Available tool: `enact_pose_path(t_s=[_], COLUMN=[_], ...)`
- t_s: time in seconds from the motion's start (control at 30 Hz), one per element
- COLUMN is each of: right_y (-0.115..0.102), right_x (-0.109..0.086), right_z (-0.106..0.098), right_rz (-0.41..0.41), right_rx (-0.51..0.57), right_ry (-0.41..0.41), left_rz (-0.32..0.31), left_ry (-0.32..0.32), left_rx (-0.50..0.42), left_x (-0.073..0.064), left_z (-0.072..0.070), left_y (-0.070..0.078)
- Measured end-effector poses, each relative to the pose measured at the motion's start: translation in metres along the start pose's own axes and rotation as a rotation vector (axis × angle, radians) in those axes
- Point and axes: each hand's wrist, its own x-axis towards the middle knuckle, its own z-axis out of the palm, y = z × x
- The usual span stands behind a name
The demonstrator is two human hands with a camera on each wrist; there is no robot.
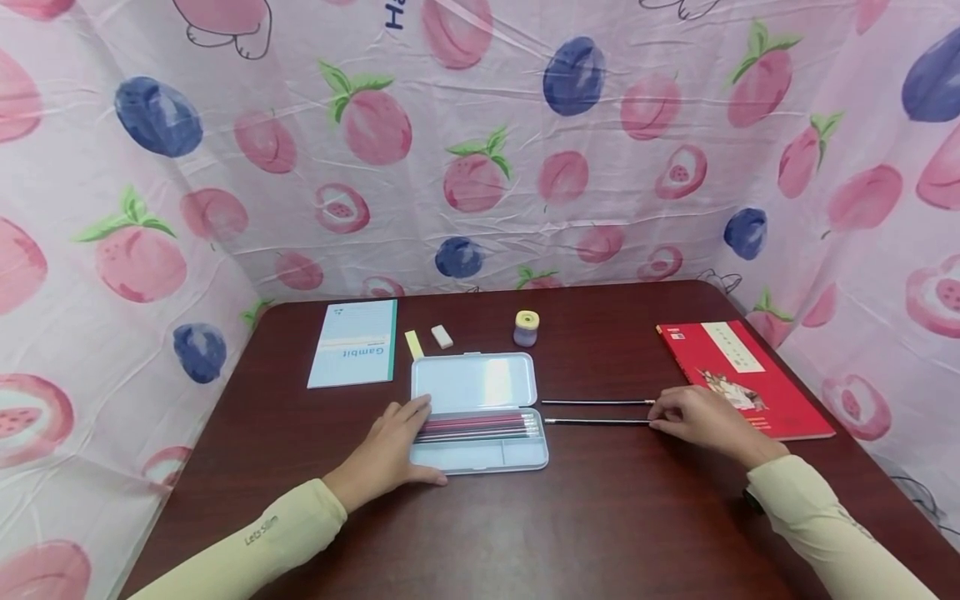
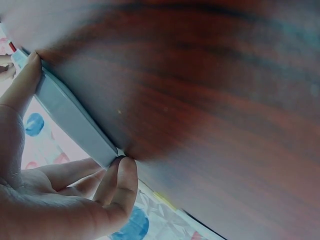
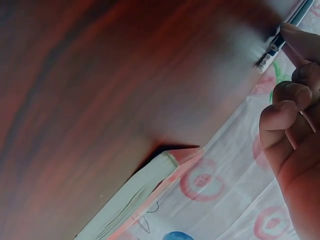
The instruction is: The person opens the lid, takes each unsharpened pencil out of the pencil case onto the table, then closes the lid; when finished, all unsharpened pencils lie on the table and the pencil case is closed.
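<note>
An open pale blue pencil case (image 1: 480,457) lies on the table, its lid (image 1: 457,379) folded back. Several pencils (image 1: 476,427) in red and dark colours fill its upper compartment. My left hand (image 1: 392,446) grips the case's left end, thumb at the near edge and fingers along the far side; the left wrist view shows the same hold on the case (image 2: 75,117). To the right lie two black pencils, a far one (image 1: 592,402) and a near one (image 1: 596,422), roughly parallel. My right hand (image 1: 697,417) pinches a black pencil (image 3: 275,47) near its eraser end.
A red book (image 1: 787,400) lies beyond my right hand. Behind the case are a yellow strip (image 1: 414,344), a white eraser (image 1: 442,337) and a small yellow-topped container (image 1: 527,329). A light blue notebook (image 1: 352,346) is at the back left. Fruit-print cloth (image 1: 480,233) surrounds the table.
</note>
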Motion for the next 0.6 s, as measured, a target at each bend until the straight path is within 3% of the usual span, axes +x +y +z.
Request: enact_pose_path(t_s=[0.37,0.6], right_y=[-0.005,-0.038], right_x=[0.001,0.017], right_z=[-0.003,0.0], right_rz=[0.004,-0.046], right_rx=[-0.008,0.058], right_ry=[0.015,0.076], left_rz=[-0.005,-0.009], left_ry=[0.006,0.004], left_rx=[0.013,0.01], left_x=[0.0,0.001], left_z=[0.001,0.001], left_y=[-0.001,-0.001])
